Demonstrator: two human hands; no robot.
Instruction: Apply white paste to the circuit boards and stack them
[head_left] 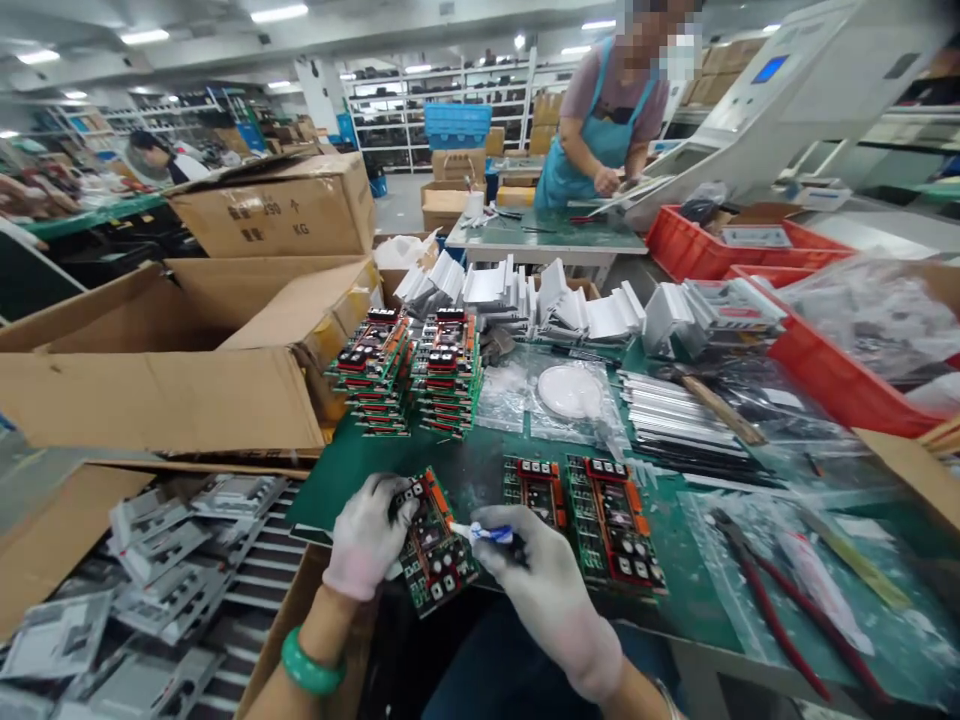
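My left hand (369,532), in a white glove, grips the upper left edge of a green circuit board (437,560) with orange and black parts, held tilted at the table's front edge. In my gloved right hand (536,575) is a small white and blue tube (491,533), its white tip at the board's right side. Two more boards lie flat on the green table to the right, one (613,525) fully in view and one (534,488) partly hidden behind my right hand. Behind them stand two tall stacks of boards (448,375).
Open cartons (150,400) stand at the left, above grey housings (172,580). White metal profiles (562,305), a hammer (720,408) and red-handled pliers (772,600) lie on the table. Red bins (847,390) are at the right. A person in a blue apron (577,165) works beyond.
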